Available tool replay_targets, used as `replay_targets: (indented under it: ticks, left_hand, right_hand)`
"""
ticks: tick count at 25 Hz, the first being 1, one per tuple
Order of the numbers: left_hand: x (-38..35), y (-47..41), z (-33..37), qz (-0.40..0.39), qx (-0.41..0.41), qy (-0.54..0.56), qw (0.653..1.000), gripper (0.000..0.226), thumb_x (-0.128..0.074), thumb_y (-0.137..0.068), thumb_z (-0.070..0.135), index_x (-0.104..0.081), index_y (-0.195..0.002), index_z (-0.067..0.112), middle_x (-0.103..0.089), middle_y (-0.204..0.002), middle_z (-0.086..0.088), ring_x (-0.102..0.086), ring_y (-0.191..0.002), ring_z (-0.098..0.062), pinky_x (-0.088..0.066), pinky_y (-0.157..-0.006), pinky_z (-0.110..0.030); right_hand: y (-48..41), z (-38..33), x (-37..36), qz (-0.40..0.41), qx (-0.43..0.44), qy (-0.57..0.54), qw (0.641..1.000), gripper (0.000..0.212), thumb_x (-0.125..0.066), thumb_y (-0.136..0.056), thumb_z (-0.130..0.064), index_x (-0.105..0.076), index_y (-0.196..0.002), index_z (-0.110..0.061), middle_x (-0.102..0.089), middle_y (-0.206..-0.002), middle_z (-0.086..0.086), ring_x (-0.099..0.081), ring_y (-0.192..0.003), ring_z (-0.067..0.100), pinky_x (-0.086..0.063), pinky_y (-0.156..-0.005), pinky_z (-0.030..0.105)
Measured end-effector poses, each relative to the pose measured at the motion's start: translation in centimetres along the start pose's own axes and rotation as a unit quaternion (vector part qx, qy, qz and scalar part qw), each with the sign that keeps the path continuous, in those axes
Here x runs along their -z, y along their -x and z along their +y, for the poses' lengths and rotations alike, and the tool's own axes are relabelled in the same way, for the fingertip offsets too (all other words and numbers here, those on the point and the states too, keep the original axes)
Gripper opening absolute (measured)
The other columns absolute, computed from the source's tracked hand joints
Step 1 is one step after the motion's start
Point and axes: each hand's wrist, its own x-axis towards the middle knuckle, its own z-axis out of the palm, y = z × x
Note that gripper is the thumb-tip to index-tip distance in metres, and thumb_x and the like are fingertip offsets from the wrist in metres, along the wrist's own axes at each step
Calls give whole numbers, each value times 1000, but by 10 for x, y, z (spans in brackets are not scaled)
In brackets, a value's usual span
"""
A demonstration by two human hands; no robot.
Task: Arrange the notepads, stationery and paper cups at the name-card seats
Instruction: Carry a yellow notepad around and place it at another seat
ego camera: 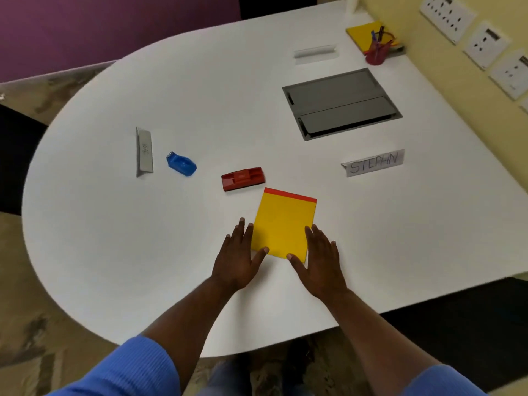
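Both hands flat, fingers spread: left hand (238, 257), right hand (321, 260) flank yellow notepad (284, 224) on desk (171, 95), gripping nothing. Square pad toward STEPHN name card (374, 162); slide, avoid lifting.

Notepad (284, 224) on surface (143, 252) between both hands; stapler (243, 178) just behind-left, name card (373, 163) behind-right.

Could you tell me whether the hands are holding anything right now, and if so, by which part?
Nothing is lifted. The left hand and right hand lie flat and open against the near corners of the yellow notepad, which rests on the table.
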Motion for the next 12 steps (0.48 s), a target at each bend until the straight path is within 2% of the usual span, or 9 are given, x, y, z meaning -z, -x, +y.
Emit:
replay_targets:
  ticks: [2,6,9,12]
  left_hand:
    - [-15,-18,9,-15,38,38,998,89,-29,-98,70,-12,-164,12,-4,-172,-9,-11,-159,-25,-12,-127,-44]
    - [-44,-46,24,-37,100,70,992,92,-43,-98,67,-12,-163,9,-7,-172,-12,-16,-157,-30,-16,-126,-48]
    - [-56,-60,26,-27,130,98,986,95,-53,-97,64,-15,-162,7,-16,-170,-14,-28,-153,-34,-28,-122,-49]
    - [-59,-67,30,-2,176,158,972,94,-60,-95,60,-18,-162,9,-24,-168,-13,-30,-151,-34,-34,-118,-52]
  right_hand:
    - [-12,16,-4,-22,-1,4,1000,87,-33,-95,-70,-8,-162,-21,-10,-170,5,-11,-157,24,-7,-126,52]
    - [-29,35,-18,-41,-30,12,999,88,-35,-94,-67,-8,-163,-19,-11,-170,8,-11,-157,25,-7,-126,50]
    - [-39,38,-31,-41,-64,12,997,86,-42,-97,-63,-8,-163,-18,-13,-169,10,-14,-156,27,-7,-126,50]
    - [-42,33,-43,-51,-84,-4,995,87,-47,-98,-59,-9,-162,-15,-19,-167,12,-22,-154,29,-12,-124,48]
